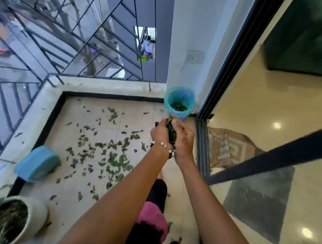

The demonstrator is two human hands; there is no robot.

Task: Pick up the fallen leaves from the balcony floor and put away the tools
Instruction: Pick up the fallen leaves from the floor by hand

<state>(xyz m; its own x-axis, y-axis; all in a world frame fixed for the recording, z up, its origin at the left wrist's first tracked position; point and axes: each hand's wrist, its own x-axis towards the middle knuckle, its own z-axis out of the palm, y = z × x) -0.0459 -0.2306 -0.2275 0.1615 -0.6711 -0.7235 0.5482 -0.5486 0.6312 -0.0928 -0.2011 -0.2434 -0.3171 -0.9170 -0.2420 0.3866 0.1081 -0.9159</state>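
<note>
Both my hands are cupped together around a bunch of green leaves (171, 134), held just in front of the bin. My left hand (160, 132), with a bead bracelet at the wrist, grips the bunch from the left. My right hand (182, 138) grips it from the right. A small bin lined with a blue-green bag (190, 101) stands in the far right corner of the balcony, with some leaves inside. Several fallen leaves (113, 158) lie scattered over the beige tiled floor (76, 116).
A blue box (36, 163) sits tilted against the low left ledge. A white plant pot (33, 214) stands at the near left. Metal railing (67, 39) bounds the balcony. A sliding door frame (202, 143) runs along the right, beside a wall socket (194, 57).
</note>
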